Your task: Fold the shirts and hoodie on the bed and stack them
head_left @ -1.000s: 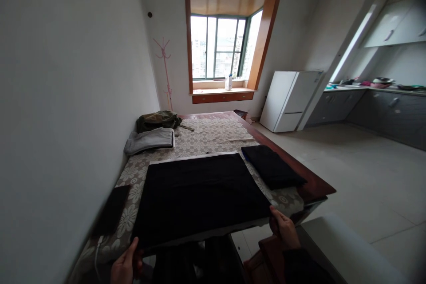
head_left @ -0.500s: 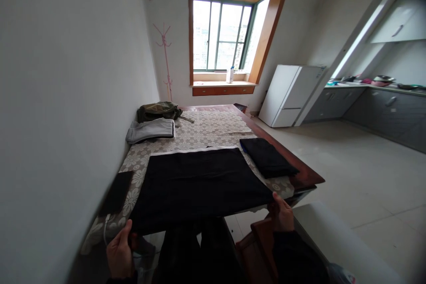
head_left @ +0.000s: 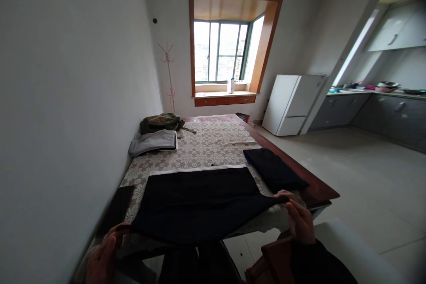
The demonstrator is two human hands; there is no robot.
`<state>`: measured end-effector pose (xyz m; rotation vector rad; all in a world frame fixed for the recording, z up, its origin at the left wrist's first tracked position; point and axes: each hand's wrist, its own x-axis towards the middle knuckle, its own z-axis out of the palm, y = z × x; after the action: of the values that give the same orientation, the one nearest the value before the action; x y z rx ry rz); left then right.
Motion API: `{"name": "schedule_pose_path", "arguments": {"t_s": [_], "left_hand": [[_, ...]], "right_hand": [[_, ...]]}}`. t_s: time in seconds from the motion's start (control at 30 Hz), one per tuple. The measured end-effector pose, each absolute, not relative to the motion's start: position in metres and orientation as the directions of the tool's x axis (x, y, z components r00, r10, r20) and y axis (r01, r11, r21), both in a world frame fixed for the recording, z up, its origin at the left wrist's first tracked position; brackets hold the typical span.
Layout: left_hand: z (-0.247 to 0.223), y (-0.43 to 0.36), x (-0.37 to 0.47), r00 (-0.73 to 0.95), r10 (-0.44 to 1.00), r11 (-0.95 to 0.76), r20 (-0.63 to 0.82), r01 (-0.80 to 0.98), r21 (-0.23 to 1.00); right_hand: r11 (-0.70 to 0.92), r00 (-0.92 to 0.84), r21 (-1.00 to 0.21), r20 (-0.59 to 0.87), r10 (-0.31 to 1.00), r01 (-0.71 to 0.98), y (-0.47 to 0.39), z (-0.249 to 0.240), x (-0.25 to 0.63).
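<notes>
A black cloth garment (head_left: 199,199) lies spread over the near end of the table, a thin pale strip showing along its far edge. My left hand (head_left: 104,248) pinches its near left corner. At the near right corner, my right hand (head_left: 297,217) has the fabric gripped between thumb and fingers and pulled out to a point. Between the two hands the near edge sags off the table. Just beyond my right hand rests a folded black garment (head_left: 274,169). Close to my left hand, a flat dark tablet-like object (head_left: 118,208) lies beside the wall.
A floral tablecloth (head_left: 206,142) covers the wooden table (head_left: 319,186). Folded grey clothing (head_left: 155,142) and an olive backpack (head_left: 161,122) sit at the far left against the wall. A brown wooden stool or chair (head_left: 276,257) stands below my right hand.
My hands have moved apart, the right one outward to the right and the left one outward and lower. The garment's near edge now sags more, and its right corner is stretched out. The view has tilted up.
</notes>
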<state>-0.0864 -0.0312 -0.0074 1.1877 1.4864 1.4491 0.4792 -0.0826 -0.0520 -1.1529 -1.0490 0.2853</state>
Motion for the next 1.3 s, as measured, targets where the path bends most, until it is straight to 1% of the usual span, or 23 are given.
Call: {"name": "schedule_pose_path", "arguments": {"t_s": [0.07, 0.13, 0.2, 0.27, 0.33, 0.4, 0.47, 0.53, 0.73, 0.87, 1.0, 1.17, 1.3], "left_hand": [[-0.002, -0.012, -0.086, -0.240, 0.954, -0.139, 0.181, 0.182, 0.973], [0.005, 0.017, -0.082, -0.202, 0.945, -0.195, 0.257, 0.282, 0.940], [0.010, 0.054, -0.073, -0.183, 0.930, -0.226, 0.319, 0.399, 0.889], [0.009, 0.093, -0.061, -0.172, 0.924, -0.201, 0.343, 0.544, 0.815], [0.003, 0.127, -0.046, -0.141, 0.932, -0.135, 0.333, 0.717, 0.684], [-0.007, 0.150, -0.033, -0.123, 0.939, -0.108, 0.321, 0.782, 0.614], [-0.016, 0.161, -0.026, -0.111, 0.941, -0.106, 0.320, 0.802, 0.588], [-0.024, 0.165, -0.023, -0.099, 0.943, -0.103, 0.319, 0.822, 0.560], [-0.026, 0.168, -0.028, -0.055, 0.955, -0.102, 0.290, 0.860, 0.501], [-0.025, 0.166, -0.028, -0.060, 0.959, -0.083, 0.278, 0.875, 0.477], [-0.023, 0.163, -0.027, -0.084, 0.970, -0.027, 0.230, 0.897, 0.442], [-0.022, 0.166, -0.029, -0.095, 0.980, 0.006, 0.175, 0.893, 0.451], [-0.024, 0.168, -0.029, -0.108, 0.979, 0.018, 0.175, 0.893, 0.450]], "right_hand": [[0.417, 0.459, -0.853, 0.521, 0.720, 0.315, -0.065, -0.042, 0.484], [0.369, 0.415, -0.866, 0.489, 0.767, 0.338, -0.041, -0.030, 0.487], [0.318, 0.397, -0.863, 0.470, 0.788, 0.393, -0.010, -0.020, 0.487], [0.263, 0.398, -0.849, 0.460, 0.793, 0.457, 0.022, -0.017, 0.484], [0.166, 0.409, -0.829, 0.425, 0.808, 0.534, 0.050, -0.023, 0.480], [0.025, 0.434, -0.795, 0.357, 0.827, 0.606, 0.070, -0.036, 0.477], [-0.079, 0.451, -0.757, 0.298, 0.841, 0.648, 0.081, -0.053, 0.476], [-0.120, 0.446, -0.728, 0.273, 0.852, 0.675, 0.085, -0.067, 0.478], [-0.160, 0.396, -0.654, 0.230, 0.889, 0.739, 0.089, -0.078, 0.489], [-0.165, 0.394, -0.630, 0.241, 0.887, 0.759, 0.092, -0.079, 0.490], [-0.170, 0.395, -0.608, 0.257, 0.882, 0.776, 0.091, -0.080, 0.488], [-0.196, 0.404, -0.589, 0.244, 0.882, 0.784, 0.091, -0.075, 0.486], [-0.242, 0.404, -0.516, 0.227, 0.886, 0.822, 0.089, -0.071, 0.478]]}}
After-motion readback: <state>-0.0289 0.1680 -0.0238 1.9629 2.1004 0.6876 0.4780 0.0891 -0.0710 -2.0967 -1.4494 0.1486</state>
